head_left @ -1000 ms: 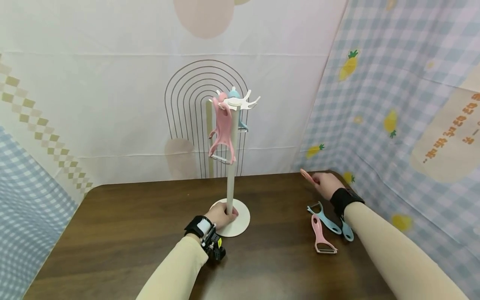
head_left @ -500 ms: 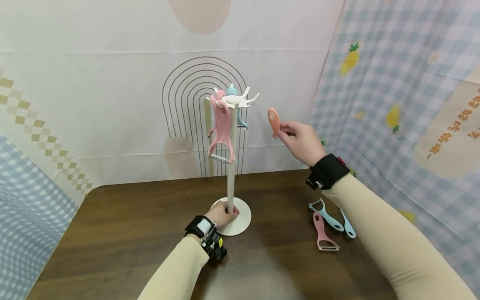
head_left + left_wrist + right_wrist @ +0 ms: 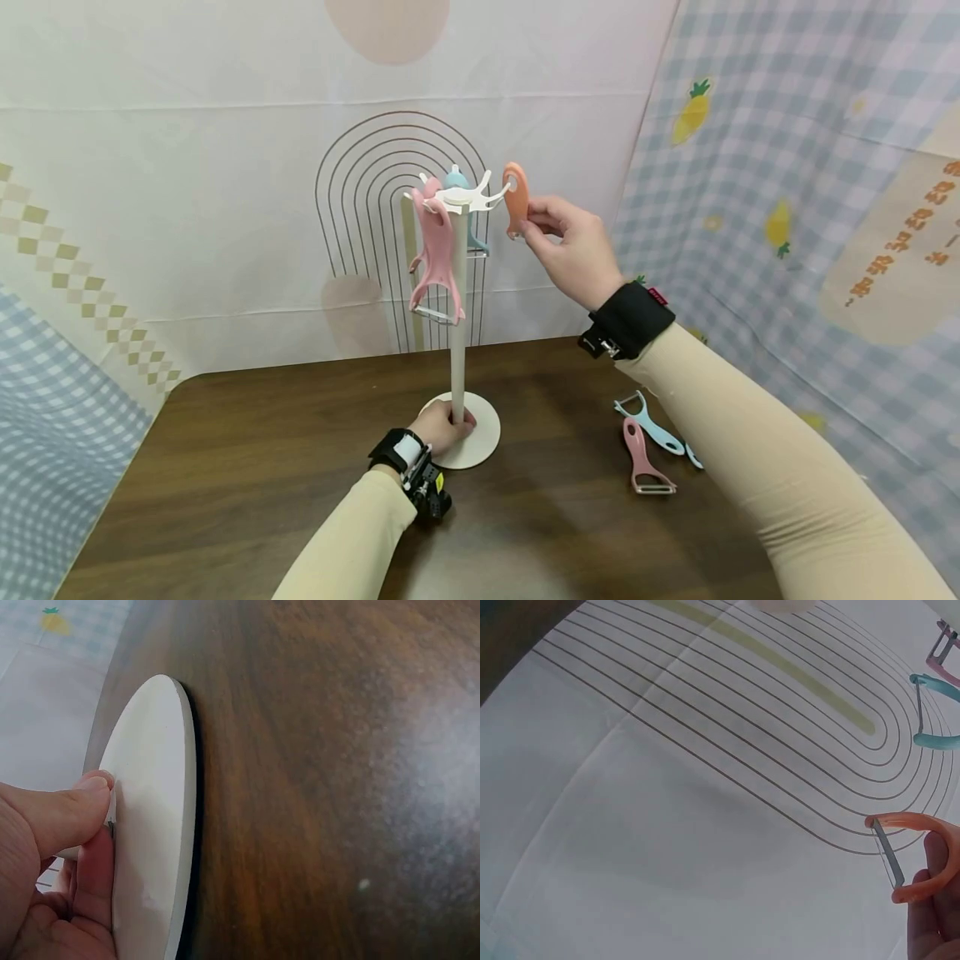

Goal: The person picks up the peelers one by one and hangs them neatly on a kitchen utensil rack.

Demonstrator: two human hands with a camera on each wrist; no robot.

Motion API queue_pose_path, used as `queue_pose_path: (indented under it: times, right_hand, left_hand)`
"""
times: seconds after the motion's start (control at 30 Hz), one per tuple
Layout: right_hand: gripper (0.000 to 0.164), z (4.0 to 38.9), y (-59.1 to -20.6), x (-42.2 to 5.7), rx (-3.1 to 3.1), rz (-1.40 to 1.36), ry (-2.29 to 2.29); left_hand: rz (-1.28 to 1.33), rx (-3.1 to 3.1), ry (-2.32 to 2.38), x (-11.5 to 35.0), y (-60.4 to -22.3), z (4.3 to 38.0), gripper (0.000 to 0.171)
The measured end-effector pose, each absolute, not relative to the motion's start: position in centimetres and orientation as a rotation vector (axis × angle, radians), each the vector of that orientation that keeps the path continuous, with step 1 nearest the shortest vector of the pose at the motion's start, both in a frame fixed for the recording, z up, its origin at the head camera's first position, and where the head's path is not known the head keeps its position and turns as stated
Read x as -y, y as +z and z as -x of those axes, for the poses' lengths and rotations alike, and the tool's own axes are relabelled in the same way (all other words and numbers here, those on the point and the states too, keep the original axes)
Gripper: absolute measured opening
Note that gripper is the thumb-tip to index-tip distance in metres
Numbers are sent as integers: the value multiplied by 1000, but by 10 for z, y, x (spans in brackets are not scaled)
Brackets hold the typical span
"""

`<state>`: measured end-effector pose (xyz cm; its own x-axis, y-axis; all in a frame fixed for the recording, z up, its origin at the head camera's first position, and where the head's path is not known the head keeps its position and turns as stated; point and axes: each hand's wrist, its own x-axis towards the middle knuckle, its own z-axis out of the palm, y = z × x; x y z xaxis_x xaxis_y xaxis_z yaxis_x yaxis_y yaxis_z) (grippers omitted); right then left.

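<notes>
A white hook stand stands on the table, its round base flat on the wood. My left hand grips the foot of its pole; the left wrist view has thumb and fingers close over the base. Between thumb and fingers of my right hand is an orange peeler, handle hole upward, overlapping the tip of a right-hand hook. Its metal blade shows in the right wrist view. Pink peelers hang at the stand's left, and a blue peeler hangs behind the pole.
On the table's right side lie a light blue peeler, a pink peeler and a second blue one, partly hidden by the right sleeve. A white cloth hangs behind the brown table.
My right hand has lifted the orange peeler from the table's right rear and carried it up and left to the stand's hooks. My left hand has stayed on the pole.
</notes>
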<state>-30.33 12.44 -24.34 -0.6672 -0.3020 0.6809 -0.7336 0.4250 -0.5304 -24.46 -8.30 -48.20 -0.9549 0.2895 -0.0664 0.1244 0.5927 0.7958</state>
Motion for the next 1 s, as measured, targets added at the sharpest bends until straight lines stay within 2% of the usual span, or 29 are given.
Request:
queue_pose_path:
  times: [1.0]
  right_hand:
    - [16,298,-235,-103,2191,-954,1105]
  left_hand:
    - [-322,-2649,1299,84,-489,248,5]
